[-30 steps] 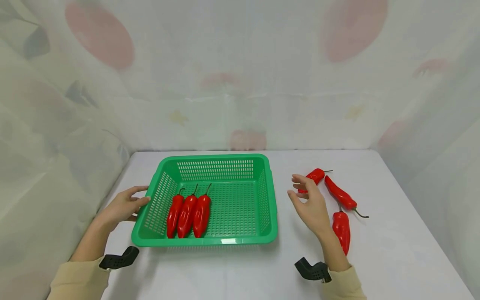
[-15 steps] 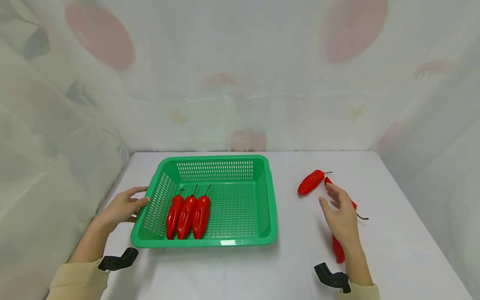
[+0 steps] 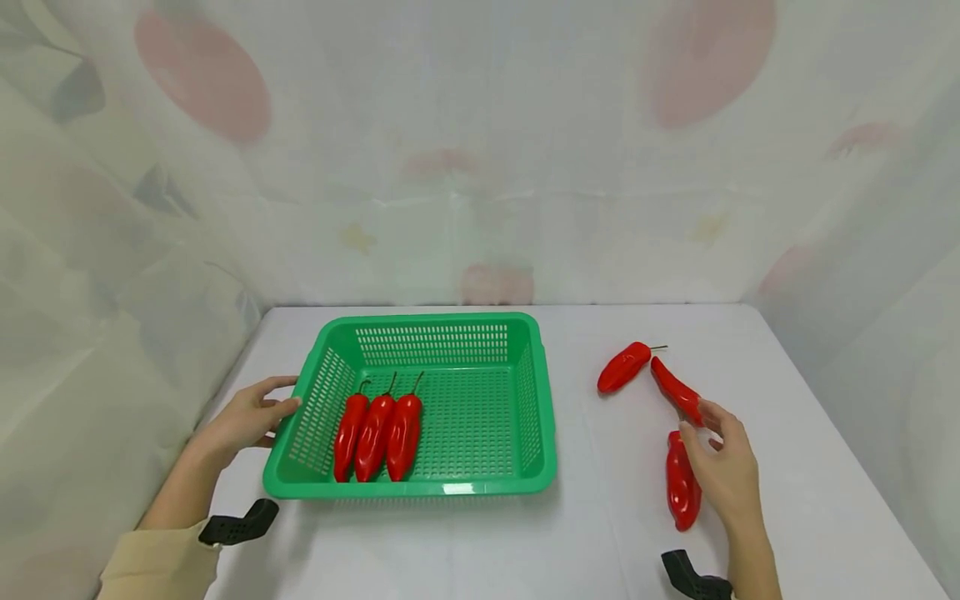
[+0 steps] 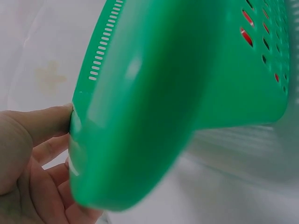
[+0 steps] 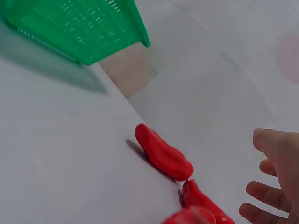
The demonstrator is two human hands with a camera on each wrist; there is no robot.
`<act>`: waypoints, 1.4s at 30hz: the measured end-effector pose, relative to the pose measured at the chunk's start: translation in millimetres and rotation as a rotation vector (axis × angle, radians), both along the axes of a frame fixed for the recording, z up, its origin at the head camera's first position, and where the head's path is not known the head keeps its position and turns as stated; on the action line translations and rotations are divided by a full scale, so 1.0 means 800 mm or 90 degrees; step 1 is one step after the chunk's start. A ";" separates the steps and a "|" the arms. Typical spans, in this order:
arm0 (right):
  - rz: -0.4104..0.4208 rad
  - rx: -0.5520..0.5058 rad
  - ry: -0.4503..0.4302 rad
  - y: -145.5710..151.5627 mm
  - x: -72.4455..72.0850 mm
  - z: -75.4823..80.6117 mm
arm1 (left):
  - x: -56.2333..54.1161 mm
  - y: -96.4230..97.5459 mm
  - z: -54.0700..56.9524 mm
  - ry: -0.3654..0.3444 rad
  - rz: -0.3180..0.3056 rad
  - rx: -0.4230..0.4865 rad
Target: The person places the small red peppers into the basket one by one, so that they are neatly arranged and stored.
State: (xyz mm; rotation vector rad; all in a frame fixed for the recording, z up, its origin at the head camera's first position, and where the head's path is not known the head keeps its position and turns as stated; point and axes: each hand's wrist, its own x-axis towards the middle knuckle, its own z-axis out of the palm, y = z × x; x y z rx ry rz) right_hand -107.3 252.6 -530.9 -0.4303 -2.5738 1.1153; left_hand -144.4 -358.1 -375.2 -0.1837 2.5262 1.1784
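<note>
The left hand (image 3: 243, 417) grips the green slotted plastic basket (image 3: 410, 489) by its nine o'clock rim, between thumb and fingers. Three red chillies (image 3: 374, 436) lie side by side inside, towards eight o'clock, stems pointing to about one. At the basket's three o'clock, the right hand (image 3: 726, 475), unclenched, has thumb and fingers apart at the five o'clock end of the middle loose chilli (image 3: 677, 390); I cannot tell whether they touch it. From that one, the far loose chilli (image 3: 624, 367) lies at ten o'clock, the near loose chilli (image 3: 682, 483) at six.
</note>
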 end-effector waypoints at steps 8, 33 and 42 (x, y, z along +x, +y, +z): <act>-0.008 -0.018 -0.075 -0.015 0.038 0.054 | 0.000 -0.002 -0.002 0.001 -0.005 0.003; 0.025 0.009 -0.251 -0.019 0.042 0.059 | -0.001 0.001 -0.002 0.007 -0.003 -0.004; 0.044 0.037 -0.253 -0.029 0.036 0.059 | 0.001 0.002 0.000 0.009 -0.004 -0.001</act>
